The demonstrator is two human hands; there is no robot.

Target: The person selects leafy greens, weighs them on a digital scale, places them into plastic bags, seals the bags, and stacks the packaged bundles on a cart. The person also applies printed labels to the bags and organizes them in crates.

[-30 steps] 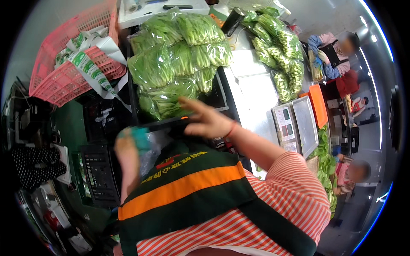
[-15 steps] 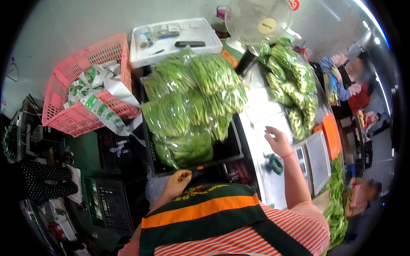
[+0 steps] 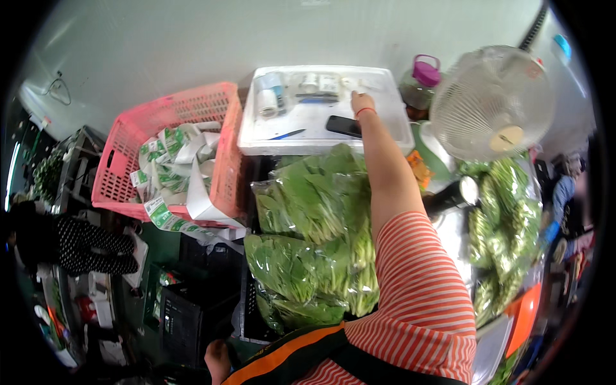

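My right hand (image 3: 364,103) is stretched far forward over a white foam tray (image 3: 295,146), its fingers reaching out beside a small white item (image 3: 350,84). I see nothing held in it. A black phone (image 3: 343,126) lies just below the wrist, and a blue pen (image 3: 287,135) rests farther left. Low at the picture's edge hangs my left hand (image 3: 218,357), away from everything on the table; its fingers are too dark and small to read. Under my right forearm, clear bags of leafy greens (image 3: 308,199) lie piled in a black crate (image 3: 251,314).
A pink crate (image 3: 229,147) holding loose label strips (image 3: 173,151) stands left of the tray. To the right are a purple-lidded jug (image 3: 423,80), a fan (image 3: 494,102), a black cylinder (image 3: 454,196) and more bagged greens (image 3: 507,224). Another person (image 3: 93,244) stands far left.
My right hand has gone from beside the scale on the right, forward and left, to the foam tray. My left hand has dropped lower and left. The view has shifted left.
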